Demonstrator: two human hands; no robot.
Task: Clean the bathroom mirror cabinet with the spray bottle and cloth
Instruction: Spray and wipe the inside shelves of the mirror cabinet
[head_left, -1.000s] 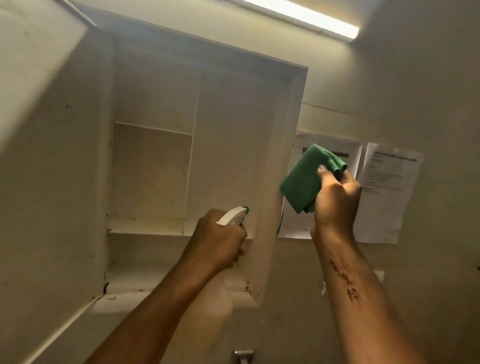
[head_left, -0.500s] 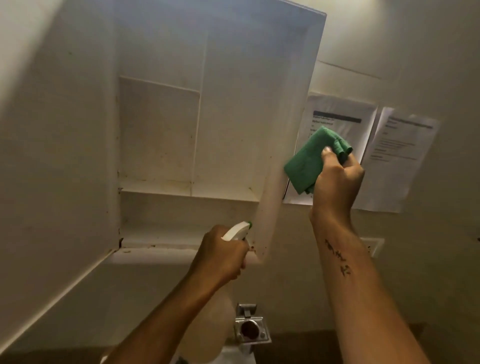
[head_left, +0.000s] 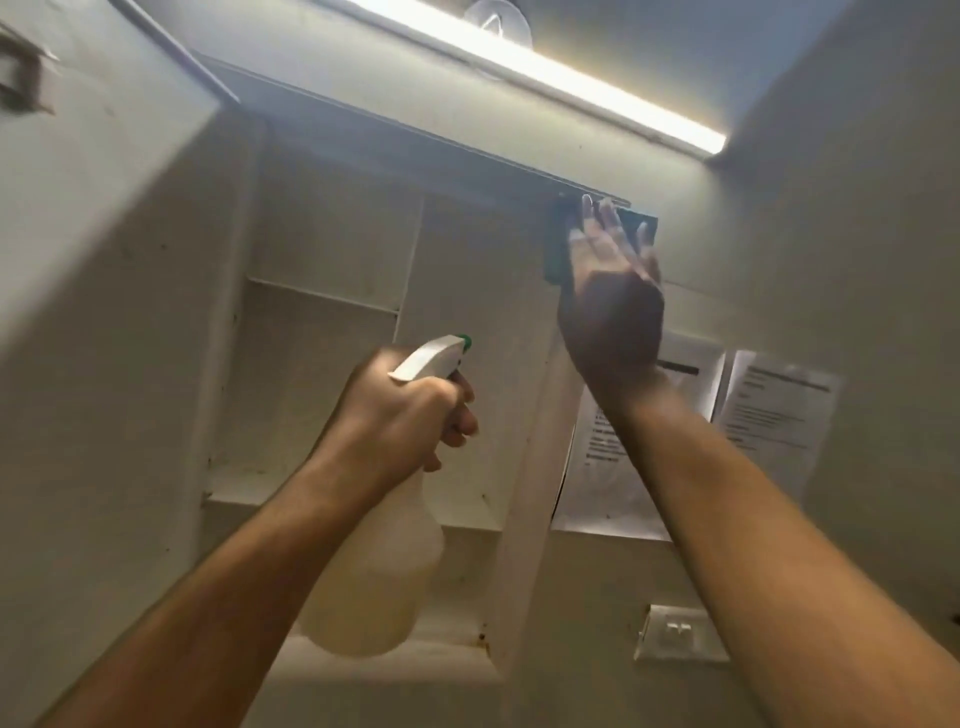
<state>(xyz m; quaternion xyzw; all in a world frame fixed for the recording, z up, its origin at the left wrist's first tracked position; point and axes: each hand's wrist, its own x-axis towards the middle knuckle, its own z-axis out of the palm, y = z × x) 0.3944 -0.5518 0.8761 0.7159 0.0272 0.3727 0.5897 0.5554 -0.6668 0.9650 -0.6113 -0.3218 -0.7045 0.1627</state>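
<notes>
head view: right hand (head_left: 613, 291) flat, pressing cloth (head_left: 556, 249) on cabinet (head_left: 467, 291) top corner; left hand (head_left: 400, 421) grips spray bottle (head_left: 374, 571).

Right hand (head_left: 613, 291) lies flat on the cloth (head_left: 558, 244), at the upper right corner of the cabinet (head_left: 332, 291). Light strip (head_left: 545, 73) runs above the right hand. Left hand (head_left: 400, 421) sits lower and to the left, before the cabinet shelves, holding the spray bottle (head_left: 384, 566), whose body hangs below it. Two paper sheets (head_left: 769, 421) are on the wall, right of the left hand and below the right hand. Wall switch (head_left: 675, 634) is lower still, beside the right forearm.
</notes>
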